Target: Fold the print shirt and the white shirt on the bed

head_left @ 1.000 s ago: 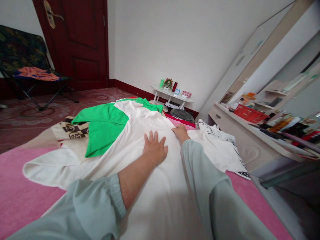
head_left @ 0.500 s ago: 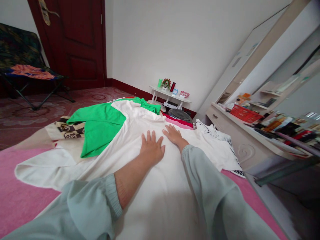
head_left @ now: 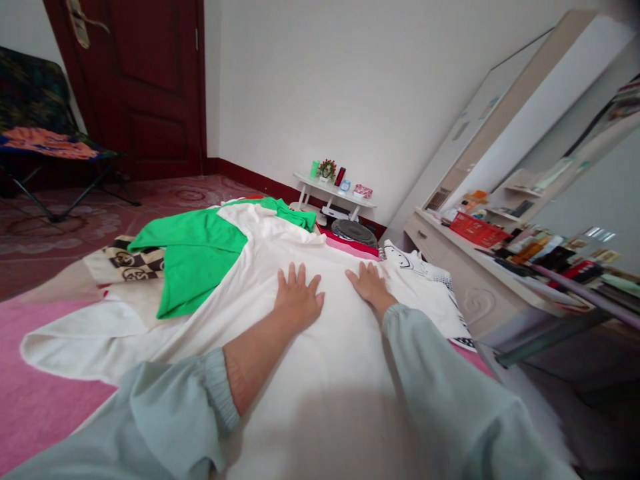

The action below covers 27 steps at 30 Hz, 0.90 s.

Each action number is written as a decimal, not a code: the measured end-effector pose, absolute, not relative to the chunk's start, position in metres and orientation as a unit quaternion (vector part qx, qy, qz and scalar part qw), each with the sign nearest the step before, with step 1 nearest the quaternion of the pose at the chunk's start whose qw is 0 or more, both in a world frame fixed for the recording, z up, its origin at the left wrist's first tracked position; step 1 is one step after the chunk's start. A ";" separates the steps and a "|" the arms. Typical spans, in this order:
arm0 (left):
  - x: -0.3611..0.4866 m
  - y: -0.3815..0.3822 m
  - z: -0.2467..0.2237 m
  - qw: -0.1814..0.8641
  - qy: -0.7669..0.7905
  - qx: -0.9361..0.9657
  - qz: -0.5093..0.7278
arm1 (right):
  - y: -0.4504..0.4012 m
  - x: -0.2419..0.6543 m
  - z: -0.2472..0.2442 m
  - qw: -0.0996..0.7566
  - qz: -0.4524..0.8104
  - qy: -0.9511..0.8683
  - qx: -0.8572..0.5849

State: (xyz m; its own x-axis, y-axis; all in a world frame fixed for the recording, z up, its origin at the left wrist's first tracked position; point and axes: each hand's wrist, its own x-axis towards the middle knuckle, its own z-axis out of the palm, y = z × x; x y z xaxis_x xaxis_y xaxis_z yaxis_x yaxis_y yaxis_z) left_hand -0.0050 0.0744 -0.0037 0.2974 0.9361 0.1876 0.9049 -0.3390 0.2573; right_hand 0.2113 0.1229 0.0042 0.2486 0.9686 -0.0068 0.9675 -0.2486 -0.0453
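A white shirt [head_left: 330,360] lies spread out in front of me, one sleeve reaching to the left. My left hand [head_left: 299,299] rests flat on its middle, fingers spread. Further right, my right hand [head_left: 370,288] also lies on the white cloth with its fingers stretched out. Neither hand grips anything. A green garment [head_left: 195,257] sits beside the shirt on the left, partly covered by it. To the right of my right hand is a white garment with black print [head_left: 427,293].
Under the clothes is a pink cover [head_left: 65,407]. A dressing table [head_left: 480,300] with a red basket [head_left: 477,229] and bottles stands at the right. A low white table [head_left: 333,189] is by the far wall, a folding chair [head_left: 45,143] at the left near the door [head_left: 135,93].
My right hand has slid to the right across the white shirt, away from my left hand. The left hand stays nearly in place. The view has shifted slightly.
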 end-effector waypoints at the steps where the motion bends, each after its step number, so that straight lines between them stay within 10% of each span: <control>1: -0.005 0.075 -0.004 0.049 0.573 0.804 0.155 | 0.114 0.205 0.004 0.021 0.009 -0.633 -0.774; 27: -0.079 0.001 -0.014 -0.004 0.501 0.852 0.150 | -0.063 0.220 0.006 0.017 0.037 -0.647 -0.762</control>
State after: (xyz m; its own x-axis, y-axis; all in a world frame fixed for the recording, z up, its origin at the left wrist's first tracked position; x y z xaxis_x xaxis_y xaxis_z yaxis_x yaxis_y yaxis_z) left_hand -0.0788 0.0011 -0.0138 0.4529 0.8531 0.2591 0.8554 -0.4977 0.1436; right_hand 0.2200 -0.0634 0.0055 0.1610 0.9863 -0.0346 0.9839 -0.1632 -0.0731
